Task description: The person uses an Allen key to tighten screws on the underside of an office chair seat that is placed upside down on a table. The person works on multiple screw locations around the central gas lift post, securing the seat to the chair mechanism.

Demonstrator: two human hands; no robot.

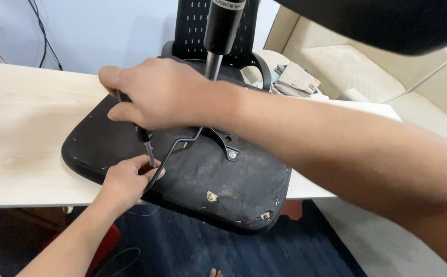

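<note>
An upturned black office chair seat (234,179) lies on a light wooden table (23,128), its underside up. A black gas cylinder (222,25) rises from its metal mounting bracket (227,143). My right hand (157,92) is closed around a screwdriver (145,141) that points down at the seat's left part. My left hand (128,177) rests on the seat near the front edge, its fingers pinching the screwdriver's tip and touching a bent black lever rod (175,149). Two brass screw inserts (212,196) show in the seat's underside.
A black mesh chair back (192,25) stands behind the table. A cream sofa (367,66) with folded cloth (295,79) sits at the right. Cables (41,36) hang on the wall at the left. Dark blue carpet (223,251) lies below the table edge.
</note>
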